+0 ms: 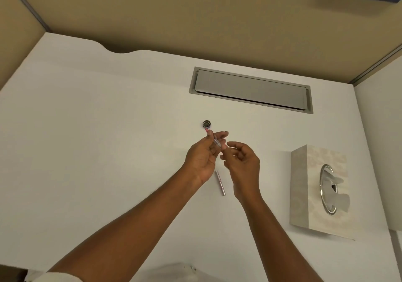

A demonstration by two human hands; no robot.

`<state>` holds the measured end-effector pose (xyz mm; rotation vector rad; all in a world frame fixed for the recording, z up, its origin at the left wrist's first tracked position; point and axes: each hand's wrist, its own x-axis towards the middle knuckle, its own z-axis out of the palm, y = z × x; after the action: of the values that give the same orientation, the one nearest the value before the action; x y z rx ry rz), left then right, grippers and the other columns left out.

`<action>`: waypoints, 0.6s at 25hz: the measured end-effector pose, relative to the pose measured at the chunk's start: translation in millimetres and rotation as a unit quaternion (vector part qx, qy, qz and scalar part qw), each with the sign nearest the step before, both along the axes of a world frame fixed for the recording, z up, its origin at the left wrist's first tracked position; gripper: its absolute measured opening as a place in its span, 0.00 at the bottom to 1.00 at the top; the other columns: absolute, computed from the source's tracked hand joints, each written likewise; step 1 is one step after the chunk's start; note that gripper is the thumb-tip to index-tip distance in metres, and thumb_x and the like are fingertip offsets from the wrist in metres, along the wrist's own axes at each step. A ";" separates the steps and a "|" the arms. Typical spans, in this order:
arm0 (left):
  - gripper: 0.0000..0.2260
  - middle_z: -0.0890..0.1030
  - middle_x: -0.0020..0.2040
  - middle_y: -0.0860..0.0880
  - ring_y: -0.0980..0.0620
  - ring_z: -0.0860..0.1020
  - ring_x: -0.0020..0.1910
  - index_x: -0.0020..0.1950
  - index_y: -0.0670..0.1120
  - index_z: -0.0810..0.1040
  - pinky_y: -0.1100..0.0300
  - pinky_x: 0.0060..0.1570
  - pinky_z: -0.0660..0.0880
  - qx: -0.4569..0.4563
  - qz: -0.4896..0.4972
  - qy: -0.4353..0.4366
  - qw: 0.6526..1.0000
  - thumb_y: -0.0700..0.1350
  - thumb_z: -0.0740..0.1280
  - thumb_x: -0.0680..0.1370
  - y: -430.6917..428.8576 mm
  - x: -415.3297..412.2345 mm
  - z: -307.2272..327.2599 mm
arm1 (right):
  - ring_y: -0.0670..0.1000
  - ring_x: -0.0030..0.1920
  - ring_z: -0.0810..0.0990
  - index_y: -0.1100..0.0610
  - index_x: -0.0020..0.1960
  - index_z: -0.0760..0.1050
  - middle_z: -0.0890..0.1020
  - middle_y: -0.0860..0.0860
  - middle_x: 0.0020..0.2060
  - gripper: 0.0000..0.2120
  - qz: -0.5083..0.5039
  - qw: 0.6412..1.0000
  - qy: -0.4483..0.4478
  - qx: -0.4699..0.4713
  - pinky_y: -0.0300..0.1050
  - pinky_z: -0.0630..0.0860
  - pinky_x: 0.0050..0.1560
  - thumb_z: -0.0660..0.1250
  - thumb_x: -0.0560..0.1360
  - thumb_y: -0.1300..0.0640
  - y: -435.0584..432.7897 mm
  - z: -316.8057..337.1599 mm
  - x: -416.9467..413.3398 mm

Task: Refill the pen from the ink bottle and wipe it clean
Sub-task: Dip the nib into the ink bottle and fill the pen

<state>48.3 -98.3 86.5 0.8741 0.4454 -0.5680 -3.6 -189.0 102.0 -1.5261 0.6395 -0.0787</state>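
Between the fingertips of the left hand [201, 157] sits the pen [214, 139], a slim clear-bodied piece with a pinkish tip, pinched by thumb and forefinger and angled so that its tip points up and away from the palm. Just beyond that tip, almost touching it in this view, stands the ink bottle [206, 124], small, round and dark, its mouth open toward the camera (whether the tip actually reaches the bottle cannot be told). Immediately to the right of the pinching fingers, the right hand [241, 162] hovers with its fingers loosely curled and parted, holding nothing; its forefinger comes close to the rear end of the pen, though contact is not clear. Below both sets of fingers, in the gap between the two wrists, a silvery pen barrel [220, 183] lies flat on the white desk [97, 140], apart from both hands. Well to the right of the right hand's fingers stands a tissue box [309, 186], pale and patterned, with a tissue poking from its oval opening. Beyond the bottle, farther from the fingers, a grey cable hatch [251, 90] is set into the desk.
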 end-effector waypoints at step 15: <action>0.04 0.81 0.43 0.44 0.49 0.78 0.41 0.43 0.40 0.79 0.59 0.43 0.74 0.221 -0.003 0.108 0.969 0.41 0.69 0.74 47.8 -15.2 -18.7 | 0.52 0.33 0.75 0.61 0.44 0.80 0.81 0.53 0.31 0.09 -0.072 0.994 0.064 0.054 0.44 0.74 0.39 0.77 0.66 0.62 -23.2 -6.9 18.7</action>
<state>33.1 -50.5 67.8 1.2443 0.7880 -0.5822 15.0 -212.2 95.1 -1.3880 0.8419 -0.0556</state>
